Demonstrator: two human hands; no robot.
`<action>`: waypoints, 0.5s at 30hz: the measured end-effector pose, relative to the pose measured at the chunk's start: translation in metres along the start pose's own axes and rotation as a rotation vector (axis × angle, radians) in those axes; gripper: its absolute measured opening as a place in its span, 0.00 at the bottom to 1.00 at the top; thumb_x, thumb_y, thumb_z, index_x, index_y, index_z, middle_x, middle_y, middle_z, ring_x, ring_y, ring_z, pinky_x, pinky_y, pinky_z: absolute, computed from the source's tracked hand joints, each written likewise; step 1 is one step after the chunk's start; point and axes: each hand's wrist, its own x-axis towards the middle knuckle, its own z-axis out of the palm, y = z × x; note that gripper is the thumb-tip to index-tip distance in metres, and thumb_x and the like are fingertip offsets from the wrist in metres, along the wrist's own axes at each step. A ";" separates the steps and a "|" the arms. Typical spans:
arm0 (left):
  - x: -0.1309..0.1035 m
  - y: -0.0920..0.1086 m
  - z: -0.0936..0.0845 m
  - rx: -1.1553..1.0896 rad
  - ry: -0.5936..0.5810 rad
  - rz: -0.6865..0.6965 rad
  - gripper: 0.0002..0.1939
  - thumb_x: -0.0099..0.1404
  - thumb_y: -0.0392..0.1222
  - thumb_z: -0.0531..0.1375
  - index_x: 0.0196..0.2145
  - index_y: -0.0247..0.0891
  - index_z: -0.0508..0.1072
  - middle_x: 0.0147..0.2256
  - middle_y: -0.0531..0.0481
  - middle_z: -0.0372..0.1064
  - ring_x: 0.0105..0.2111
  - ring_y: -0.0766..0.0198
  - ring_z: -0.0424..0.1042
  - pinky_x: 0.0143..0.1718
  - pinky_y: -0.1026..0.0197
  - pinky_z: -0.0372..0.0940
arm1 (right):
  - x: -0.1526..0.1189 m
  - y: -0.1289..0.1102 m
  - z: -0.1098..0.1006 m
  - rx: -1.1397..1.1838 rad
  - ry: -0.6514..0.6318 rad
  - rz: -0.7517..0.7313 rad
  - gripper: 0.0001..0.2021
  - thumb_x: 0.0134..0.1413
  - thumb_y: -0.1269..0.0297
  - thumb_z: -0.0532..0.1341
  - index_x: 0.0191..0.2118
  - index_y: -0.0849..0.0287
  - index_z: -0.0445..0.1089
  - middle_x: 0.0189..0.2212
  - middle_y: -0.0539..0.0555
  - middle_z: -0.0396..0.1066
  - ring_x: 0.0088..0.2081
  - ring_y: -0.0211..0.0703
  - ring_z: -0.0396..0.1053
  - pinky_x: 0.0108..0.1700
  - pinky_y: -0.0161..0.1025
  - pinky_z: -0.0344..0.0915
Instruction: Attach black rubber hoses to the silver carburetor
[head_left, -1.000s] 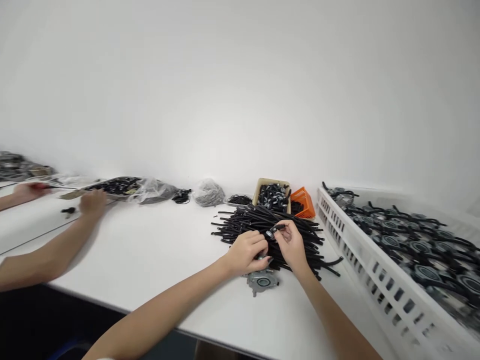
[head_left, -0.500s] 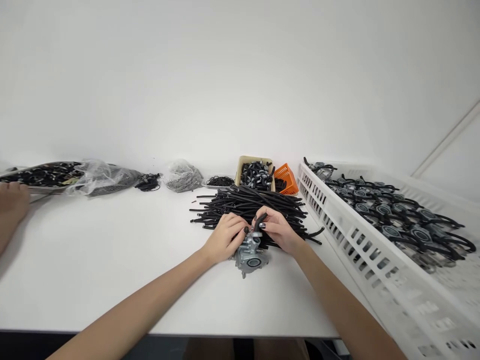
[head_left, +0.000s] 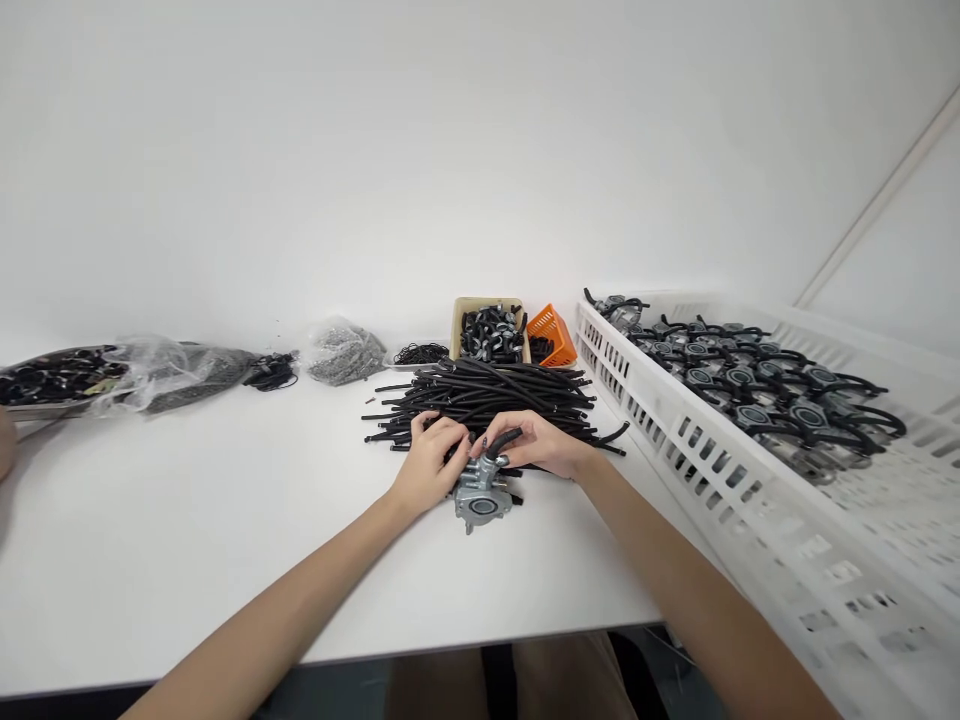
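Note:
A grey metal carburetor (head_left: 481, 503) stands on the white table in front of me. My left hand (head_left: 430, 470) is closed round its left side, the fingers bent over the back. A short black rubber elbow (head_left: 504, 442) sticks up from the carburetor's top and leans to the right. My right hand (head_left: 536, 445) pinches at the foot of this elbow, thumb and fingers on either side of it. Directly behind both hands lies a heap of black rubber hoses (head_left: 487, 395). The far side of the carburetor is hidden by my fingers.
A white slotted crate (head_left: 675, 420) holding several carburetors with hoses stands on the right. Along the wall are a cream bin (head_left: 456, 335) of small parts, an orange basket (head_left: 559, 335), plastic bags (head_left: 337, 350) and black rings (head_left: 60, 378). Part of another person (head_left: 6, 445) shows at the left edge.
The view has shifted, so most things sit further left. The rubber elbow leans more to the right, and my right hand has turned with it. The other person's hand has mostly left the view.

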 end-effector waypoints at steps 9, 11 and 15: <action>0.002 0.000 -0.001 0.019 -0.026 -0.006 0.18 0.74 0.42 0.44 0.28 0.39 0.63 0.28 0.53 0.65 0.33 0.60 0.66 0.56 0.43 0.48 | 0.002 -0.004 0.000 -0.067 -0.062 -0.034 0.15 0.52 0.59 0.72 0.41 0.63 0.78 0.38 0.57 0.74 0.39 0.44 0.71 0.43 0.37 0.69; 0.003 0.000 -0.001 0.011 -0.035 -0.004 0.18 0.74 0.41 0.43 0.26 0.39 0.62 0.26 0.54 0.62 0.31 0.60 0.65 0.56 0.43 0.49 | 0.002 -0.003 0.000 -0.053 -0.055 -0.036 0.14 0.51 0.60 0.73 0.42 0.62 0.78 0.38 0.56 0.74 0.39 0.44 0.71 0.43 0.36 0.69; 0.003 0.000 -0.001 -0.009 -0.037 -0.004 0.18 0.74 0.40 0.43 0.25 0.39 0.59 0.23 0.56 0.57 0.26 0.62 0.62 0.55 0.44 0.50 | 0.003 -0.001 0.001 -0.018 -0.057 -0.015 0.15 0.51 0.59 0.73 0.41 0.62 0.78 0.38 0.57 0.74 0.39 0.45 0.72 0.42 0.37 0.69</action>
